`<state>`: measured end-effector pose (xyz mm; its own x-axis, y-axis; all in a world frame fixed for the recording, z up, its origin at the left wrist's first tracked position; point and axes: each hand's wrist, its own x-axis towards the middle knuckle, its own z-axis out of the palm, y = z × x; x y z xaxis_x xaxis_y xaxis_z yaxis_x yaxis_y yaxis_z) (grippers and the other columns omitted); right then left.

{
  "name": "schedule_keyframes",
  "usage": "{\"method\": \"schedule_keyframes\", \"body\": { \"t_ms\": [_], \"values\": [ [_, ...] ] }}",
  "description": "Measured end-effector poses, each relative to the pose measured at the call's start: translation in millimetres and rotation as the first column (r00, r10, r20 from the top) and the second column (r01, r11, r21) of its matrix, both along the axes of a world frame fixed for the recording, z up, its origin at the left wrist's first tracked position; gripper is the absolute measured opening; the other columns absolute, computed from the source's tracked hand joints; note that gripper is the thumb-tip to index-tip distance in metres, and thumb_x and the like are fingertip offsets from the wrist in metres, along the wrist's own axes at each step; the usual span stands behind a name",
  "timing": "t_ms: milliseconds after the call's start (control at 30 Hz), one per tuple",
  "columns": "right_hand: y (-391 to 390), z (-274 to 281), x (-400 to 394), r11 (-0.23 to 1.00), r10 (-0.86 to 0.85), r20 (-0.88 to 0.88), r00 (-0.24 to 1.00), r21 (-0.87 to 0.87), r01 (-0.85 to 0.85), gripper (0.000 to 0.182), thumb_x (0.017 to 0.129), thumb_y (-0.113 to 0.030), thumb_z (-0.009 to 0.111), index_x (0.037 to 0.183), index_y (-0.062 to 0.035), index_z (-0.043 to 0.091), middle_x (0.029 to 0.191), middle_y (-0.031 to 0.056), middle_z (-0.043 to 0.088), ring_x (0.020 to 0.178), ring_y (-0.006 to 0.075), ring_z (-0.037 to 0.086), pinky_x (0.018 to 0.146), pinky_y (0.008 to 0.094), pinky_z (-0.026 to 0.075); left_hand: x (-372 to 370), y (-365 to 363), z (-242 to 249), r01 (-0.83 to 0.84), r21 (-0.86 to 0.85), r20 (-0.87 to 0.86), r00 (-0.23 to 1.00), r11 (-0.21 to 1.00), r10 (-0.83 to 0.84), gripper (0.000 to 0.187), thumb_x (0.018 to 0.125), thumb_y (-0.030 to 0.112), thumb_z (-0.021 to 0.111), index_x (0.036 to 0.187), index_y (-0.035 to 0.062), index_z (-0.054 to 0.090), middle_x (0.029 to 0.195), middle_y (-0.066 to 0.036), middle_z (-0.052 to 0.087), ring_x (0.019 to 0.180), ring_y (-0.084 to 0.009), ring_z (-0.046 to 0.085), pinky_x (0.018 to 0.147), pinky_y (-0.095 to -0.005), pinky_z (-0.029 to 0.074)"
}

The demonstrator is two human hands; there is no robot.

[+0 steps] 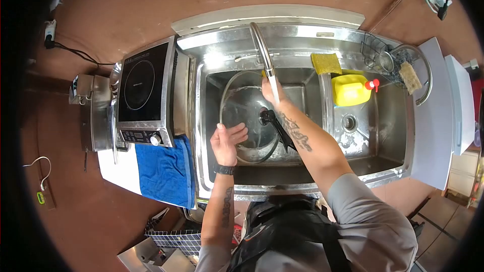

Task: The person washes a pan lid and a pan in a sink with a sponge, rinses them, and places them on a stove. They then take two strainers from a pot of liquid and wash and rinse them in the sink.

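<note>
A round glass lid (239,103) with a metal rim is in the left sink basin. Its black knob and handle piece (279,130) show partly beneath my right forearm. My left hand (227,143) grips the lid's near left edge, thumb by the rim and fingers stretched across the glass. At the lid's far right side, my right hand (270,89) is curled under the water stream (274,87). A small yellow edge shows by its fingertips, but most of what it holds is hidden. The steel faucet (260,45) arches over the basin.
In the right basin stands a yellow bottle (350,90) with a red cap. A yellow scouring pad (326,63) lies on the divider. The wire rack (375,53) and beige sponge (410,77) are beyond. Left are an induction cooker (143,88) and blue towel (166,171).
</note>
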<state>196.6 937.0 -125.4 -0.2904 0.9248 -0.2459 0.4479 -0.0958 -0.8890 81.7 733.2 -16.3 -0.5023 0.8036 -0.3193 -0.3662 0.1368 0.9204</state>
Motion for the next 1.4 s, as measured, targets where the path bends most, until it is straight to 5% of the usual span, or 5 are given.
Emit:
{"method": "schedule_keyframes", "body": {
  "t_ms": [567, 633, 833, 1100, 1400],
  "values": [
    [-95, -101, 60, 0.984, 0.17, 0.061, 0.984, 0.051, -0.173, 0.035, 0.098, -0.006, 0.051, 0.133, -0.0023, 0.052, 0.115, 0.0129, 0.064, 0.107, 0.0223, 0.061, 0.095, 0.0296, 0.047, -19, -26, -19, -0.114, -0.143, 0.289, 0.945, 0.983, 0.152, 0.018, 0.086, 0.012, 0.072, 0.092, 0.0033, 0.058, 0.106, -0.023, 0.068, 0.094, -0.0355, 0.069, 0.078, -0.043, 0.059],
    [-51, -103, 45, 0.765, 0.259, -0.241, 0.935, 0.643, -0.046, 0.035, 0.096, -0.008, 0.056, 0.13, -0.0011, 0.054, 0.115, 0.0137, 0.064, 0.105, 0.0253, 0.063, 0.091, 0.0305, 0.049, -23, -30, -23, -0.147, 0.008, 0.307, 0.942, 0.989, 0.138, 0.015, 0.086, 0.011, 0.071, 0.094, 0.0043, 0.06, 0.106, -0.023, 0.068, 0.096, -0.035, 0.069, 0.078, -0.0422, 0.059],
    [-41, -19, 96, 0.993, 0.032, 0.377, 0.926, 0.09, -0.071, 0.041, 0.085, -0.022, 0.066, 0.122, -0.0035, 0.061, 0.123, 0.0215, 0.061, 0.104, 0.0302, 0.064, 0.09, 0.0363, 0.05, -27, -59, -6, -0.105, 0.034, 0.158, 0.983, 0.994, 0.099, 0.021, 0.09, 0.015, 0.063, 0.106, 0.0035, 0.058, 0.128, -0.025, 0.06, 0.116, -0.0394, 0.061, 0.093, -0.0509, 0.05],
    [-86, 2, 281, 0.526, -0.796, -0.48, 0.367, -0.252, 0.812, 0.028, 0.098, -0.018, 0.049, 0.12, -0.0026, 0.053, 0.109, 0.0099, 0.062, 0.099, 0.0195, 0.061, 0.087, 0.0332, 0.049, -11, -104, 24, -0.098, 0.002, 0.024, 0.995, 0.995, 0.098, 0.017, 0.09, 0.012, 0.063, 0.102, -0.0005, 0.063, 0.126, -0.027, 0.06, 0.11, -0.0374, 0.064, 0.08, -0.0442, 0.059],
    [18, 25, 398, 0.643, -0.765, -0.591, 0.257, -0.675, 0.362, 0.046, 0.1, -0.042, 0.044, 0.118, -0.0026, 0.058, 0.105, 0.0149, 0.067, 0.091, 0.0299, 0.066, 0.08, 0.043, 0.053, -26, -128, 29, -0.02, 0.024, 0.067, 0.998, 1.0, 0.019, 0.013, 0.093, 0.024, 0.059, 0.089, 0.014, 0.051, 0.137, -0.022, 0.054, 0.123, -0.0379, 0.056, 0.099, -0.0486, 0.046]
  ]
}}
